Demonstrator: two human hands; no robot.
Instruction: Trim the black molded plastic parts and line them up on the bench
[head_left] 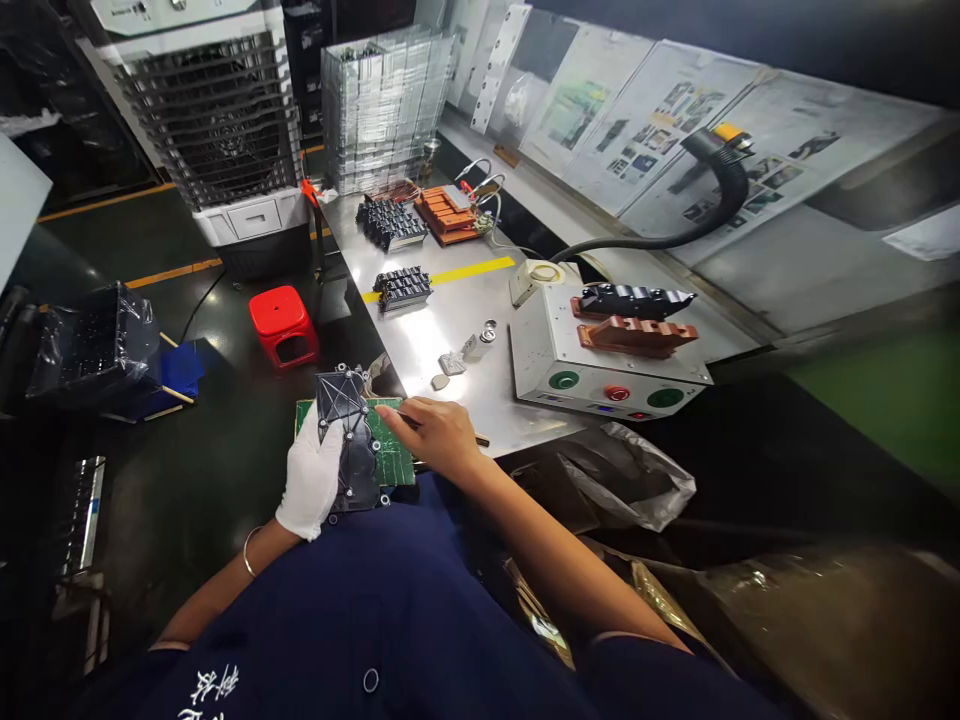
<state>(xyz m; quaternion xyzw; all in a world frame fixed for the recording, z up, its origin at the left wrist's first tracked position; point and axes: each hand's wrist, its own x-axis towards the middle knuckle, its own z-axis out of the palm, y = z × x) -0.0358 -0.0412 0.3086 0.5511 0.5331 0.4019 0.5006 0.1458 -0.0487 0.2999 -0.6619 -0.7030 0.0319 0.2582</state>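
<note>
My left hand, in a white glove, grips a black ribbed plastic part with ring-shaped bosses along its edges. Behind that part is a green board marked with pale lines, at the table's near corner. My bare right hand is closed beside the part's right edge, its thumb pointing left towards it. The end of a thin dark-handled tool sticks out to the right of this hand; its working tip is hidden. I cannot tell whether that tip touches the part.
More black parts stand on the metal table in stacks. An orange fixture sits behind them. To the right is a white control box with buttons. A red stool and black crate are on the left floor.
</note>
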